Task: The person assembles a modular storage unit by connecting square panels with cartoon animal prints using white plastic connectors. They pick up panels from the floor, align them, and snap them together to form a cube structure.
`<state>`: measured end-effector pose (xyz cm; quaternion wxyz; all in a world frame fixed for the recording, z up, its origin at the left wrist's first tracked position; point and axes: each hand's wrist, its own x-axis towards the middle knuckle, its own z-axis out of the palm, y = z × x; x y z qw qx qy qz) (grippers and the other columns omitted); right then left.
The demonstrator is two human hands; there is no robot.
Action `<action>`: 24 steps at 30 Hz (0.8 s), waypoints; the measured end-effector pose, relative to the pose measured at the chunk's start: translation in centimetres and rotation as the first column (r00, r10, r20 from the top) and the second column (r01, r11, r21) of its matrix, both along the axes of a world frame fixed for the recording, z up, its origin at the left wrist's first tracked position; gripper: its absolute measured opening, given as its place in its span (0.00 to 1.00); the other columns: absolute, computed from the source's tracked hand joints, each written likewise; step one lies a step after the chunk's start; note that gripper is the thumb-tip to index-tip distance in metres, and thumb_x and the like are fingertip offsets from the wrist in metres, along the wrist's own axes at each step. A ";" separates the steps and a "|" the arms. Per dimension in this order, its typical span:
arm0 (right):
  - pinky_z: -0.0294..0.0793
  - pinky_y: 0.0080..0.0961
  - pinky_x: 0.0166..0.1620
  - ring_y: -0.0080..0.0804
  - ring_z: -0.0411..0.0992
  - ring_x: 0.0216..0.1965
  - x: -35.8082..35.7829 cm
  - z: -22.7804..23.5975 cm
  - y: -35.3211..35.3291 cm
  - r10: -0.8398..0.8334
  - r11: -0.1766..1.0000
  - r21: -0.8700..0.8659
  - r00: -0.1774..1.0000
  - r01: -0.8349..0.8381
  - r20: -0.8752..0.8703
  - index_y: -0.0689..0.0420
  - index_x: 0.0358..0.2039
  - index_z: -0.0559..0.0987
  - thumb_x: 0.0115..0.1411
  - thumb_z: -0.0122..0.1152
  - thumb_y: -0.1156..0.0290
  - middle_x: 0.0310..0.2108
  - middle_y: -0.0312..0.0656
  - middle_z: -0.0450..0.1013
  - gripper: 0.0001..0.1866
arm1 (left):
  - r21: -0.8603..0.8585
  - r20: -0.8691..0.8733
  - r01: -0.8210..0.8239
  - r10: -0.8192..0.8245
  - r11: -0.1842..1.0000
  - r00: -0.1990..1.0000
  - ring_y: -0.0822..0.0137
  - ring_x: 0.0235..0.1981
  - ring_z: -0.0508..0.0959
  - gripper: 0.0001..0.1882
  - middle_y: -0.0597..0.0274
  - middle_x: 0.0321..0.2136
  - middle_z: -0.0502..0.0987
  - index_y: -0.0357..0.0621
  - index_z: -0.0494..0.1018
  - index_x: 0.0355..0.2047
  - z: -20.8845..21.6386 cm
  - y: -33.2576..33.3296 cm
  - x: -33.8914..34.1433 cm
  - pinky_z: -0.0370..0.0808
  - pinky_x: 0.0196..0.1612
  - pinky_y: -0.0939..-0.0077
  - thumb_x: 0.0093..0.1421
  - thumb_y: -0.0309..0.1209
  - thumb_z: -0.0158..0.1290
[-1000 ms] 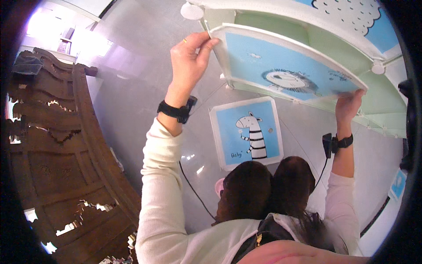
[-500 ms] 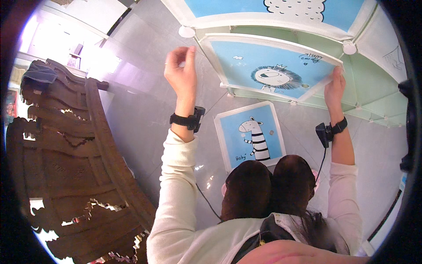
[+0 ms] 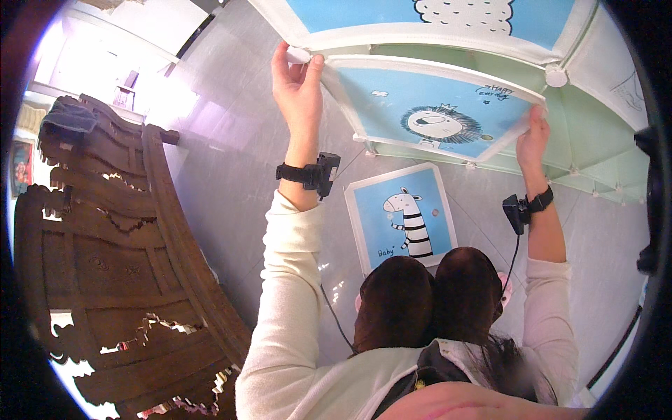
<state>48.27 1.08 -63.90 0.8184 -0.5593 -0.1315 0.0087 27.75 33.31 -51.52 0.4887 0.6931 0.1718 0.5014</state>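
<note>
A blue square panel with a white border and a lion drawing (image 3: 378, 98) stands tilted at the front of a cube storage rack. My left hand (image 3: 299, 94) is closed at its upper left corner, fingers around a white round connector (image 3: 299, 56) and thumb beside the panel's edge. My right hand (image 3: 533, 143) grips the panel's right edge near the upper corner. Above it, another blue panel with a cloud-like drawing (image 3: 378, 17) is fixed in the rack. A second white round connector (image 3: 556, 75) sits at the right of the joint between the panels.
A blue panel with a zebra drawing (image 3: 371, 203) lies on the grey tiled floor (image 3: 231, 168) before my knees. Pale green panels (image 3: 581, 133) form the rack's inside. A carved dark wooden bench (image 3: 182, 266) with a dark cloth (image 3: 66, 119) stands at the left.
My left hand has moved up and forward from beside the rack onto the white round connector and closed there. My right hand stays on the lion panel's edge.
</note>
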 end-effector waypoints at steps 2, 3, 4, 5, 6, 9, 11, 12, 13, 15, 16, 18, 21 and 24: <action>0.60 0.16 0.36 0.16 0.61 0.32 0.0 0.0 0.0 -0.016 1.000 -0.021 1.000 0.017 0.004 0.60 0.37 0.76 0.64 0.53 0.50 0.30 0.29 0.68 0.22 | 0.015 0.016 -0.026 0.026 1.000 1.000 0.64 0.45 0.77 0.32 0.47 0.42 0.77 0.36 0.58 0.59 0.0 0.2 0.1 0.72 0.47 0.74 0.57 0.28 0.59; 0.60 0.16 0.36 0.16 0.61 0.32 0.0 -0.1 0.0 -0.032 0.998 -0.053 0.999 0.033 0.020 0.60 0.37 0.76 0.64 0.53 0.50 0.30 0.29 0.68 0.22 | 0.023 0.018 -0.034 0.033 0.999 0.999 0.64 0.45 0.77 0.31 0.47 0.43 0.77 0.36 0.59 0.58 0.0 0.2 0.2 0.72 0.47 0.75 0.57 0.28 0.59; 0.60 0.16 0.36 0.16 0.61 0.32 0.0 -0.1 0.0 -0.055 0.997 -0.057 0.998 0.056 0.006 0.60 0.38 0.77 0.64 0.53 0.51 0.30 0.29 0.68 0.22 | 0.031 0.020 -0.038 0.037 0.999 0.999 0.64 0.45 0.77 0.31 0.47 0.43 0.77 0.36 0.59 0.58 -0.1 0.3 0.3 0.73 0.47 0.75 0.57 0.28 0.59; 0.60 0.16 0.35 0.16 0.61 0.32 0.0 -0.2 0.0 -0.041 0.997 -0.057 0.999 0.043 0.032 0.60 0.37 0.77 0.64 0.53 0.51 0.30 0.29 0.68 0.21 | 0.056 -0.006 -0.064 0.064 0.996 0.998 0.65 0.44 0.78 0.31 0.47 0.43 0.77 0.36 0.60 0.58 -0.2 0.4 0.4 0.73 0.47 0.75 0.57 0.28 0.59; 0.59 0.16 0.35 0.16 0.60 0.32 0.1 -0.3 0.0 -0.032 0.999 -0.032 0.999 0.033 0.029 0.59 0.37 0.77 0.64 0.53 0.52 0.30 0.29 0.68 0.21 | 0.079 -0.031 -0.089 0.091 0.993 0.995 0.65 0.44 0.78 0.31 0.48 0.43 0.77 0.36 0.60 0.58 -0.3 0.4 0.4 0.73 0.46 0.76 0.57 0.28 0.59; 0.58 0.16 0.34 0.16 0.59 0.31 0.1 -0.5 0.1 -0.041 0.998 0.044 0.999 0.042 -0.016 0.59 0.35 0.77 0.65 0.53 0.52 0.29 0.28 0.67 0.20 | 0.099 -0.041 -0.078 0.083 0.992 0.996 0.64 0.44 0.78 0.31 0.50 0.41 0.77 0.36 0.59 0.58 -0.7 0.6 0.2 0.73 0.47 0.74 0.57 0.28 0.58; 0.57 0.16 0.32 0.16 0.59 0.30 0.0 -0.4 0.2 -0.067 0.997 0.026 0.998 0.067 -0.010 0.59 0.34 0.77 0.65 0.52 0.53 0.28 0.28 0.66 0.20 | 0.097 -0.002 -0.016 0.017 0.995 1.000 0.64 0.44 0.77 0.31 0.51 0.41 0.77 0.36 0.59 0.59 -0.9 0.7 -0.1 0.72 0.48 0.72 0.57 0.27 0.57; 0.56 0.16 0.31 0.15 0.59 0.29 -0.2 -0.1 0.3 -0.083 0.996 -0.019 0.997 0.083 0.010 0.59 0.34 0.78 0.65 0.52 0.53 0.27 0.27 0.66 0.20 | 0.096 0.022 0.029 -0.031 0.995 0.999 0.65 0.45 0.76 0.31 0.51 0.41 0.77 0.37 0.59 0.59 -1.0 0.8 -0.2 0.72 0.48 0.72 0.56 0.27 0.57; 0.56 0.16 0.31 0.15 0.58 0.29 -0.3 0.2 0.4 -0.149 0.983 -0.106 0.989 0.148 -0.006 0.59 0.34 0.78 0.65 0.52 0.53 0.27 0.27 0.66 0.20 | 0.106 0.043 0.064 -0.069 0.992 0.997 0.65 0.45 0.76 0.32 0.51 0.41 0.76 0.37 0.58 0.59 -1.1 0.9 -0.2 0.72 0.49 0.71 0.56 0.27 0.57; 0.55 0.17 0.29 0.15 0.58 0.27 -1.0 1.2 0.7 -0.169 0.965 -0.190 0.983 0.181 0.078 0.59 0.32 0.77 0.65 0.52 0.54 0.25 0.26 0.65 0.19 | 0.171 0.043 0.024 -0.032 0.985 0.999 0.66 0.45 0.75 0.32 0.52 0.42 0.75 0.36 0.58 0.58 -1.3 1.0 0.2 0.71 0.49 0.71 0.55 0.27 0.57; 0.55 0.17 0.29 0.14 0.57 0.27 -1.1 1.8 1.1 -0.208 0.946 -0.232 0.972 0.228 0.111 0.59 0.31 0.77 0.65 0.52 0.54 0.24 0.26 0.65 0.19 | 0.198 0.063 -0.021 0.009 0.980 0.998 0.66 0.45 0.74 0.32 0.52 0.43 0.74 0.36 0.58 0.58 -1.5 1.0 0.5 0.70 0.49 0.72 0.55 0.27 0.57; 0.55 0.17 0.28 0.15 0.57 0.26 -1.9 2.8 1.9 -0.232 0.954 -0.167 0.966 0.248 0.113 0.58 0.27 0.75 0.65 0.52 0.54 0.23 0.26 0.65 0.19 | 0.172 0.132 -0.011 -0.012 0.985 0.991 0.67 0.44 0.74 0.32 0.53 0.44 0.73 0.36 0.58 0.58 -1.7 0.8 1.2 0.69 0.49 0.73 0.55 0.28 0.58; 0.54 0.18 0.27 0.15 0.57 0.26 -2.9 4.1 3.0 -0.285 0.949 -0.116 0.954 0.294 0.091 0.57 0.23 0.72 0.65 0.52 0.53 0.22 0.26 0.63 0.21 | 0.112 0.163 -0.002 -0.016 0.994 0.986 0.68 0.44 0.73 0.32 0.55 0.43 0.72 0.36 0.58 0.57 -1.7 0.0 1.5 0.68 0.50 0.73 0.55 0.29 0.59; 0.54 0.17 0.28 0.14 0.57 0.26 -3.0 4.8 3.2 -0.251 0.946 -0.176 0.960 0.271 0.127 0.57 0.22 0.71 0.65 0.52 0.52 0.22 0.26 0.63 0.22 | 0.112 0.094 -0.043 0.032 0.993 0.995 0.66 0.47 0.72 0.32 0.54 0.45 0.72 0.36 0.58 0.57 -1.0 -0.1 1.3 0.67 0.52 0.72 0.55 0.28 0.58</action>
